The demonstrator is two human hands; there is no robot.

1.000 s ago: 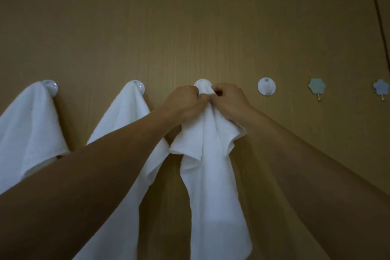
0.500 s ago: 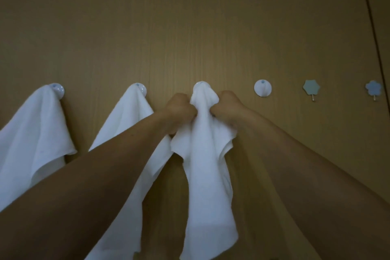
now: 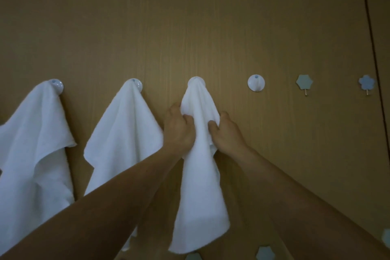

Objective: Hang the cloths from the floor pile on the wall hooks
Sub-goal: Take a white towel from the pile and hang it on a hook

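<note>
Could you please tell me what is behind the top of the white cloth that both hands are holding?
Only the upper rim of a round white hook peeks above the cloth; the hook's peg and lower part are covered.

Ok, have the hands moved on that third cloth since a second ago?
Yes. Both the left hand and right hand have slid down from the third hook, now gripping the cloth lower on its folds.

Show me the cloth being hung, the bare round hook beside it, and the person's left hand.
cloth being hung [image 3: 200,192], head view, on its hanging lower half
bare round hook [image 3: 256,83], head view, middle of its white disc
left hand [image 3: 179,131], head view, back of the hand
</note>
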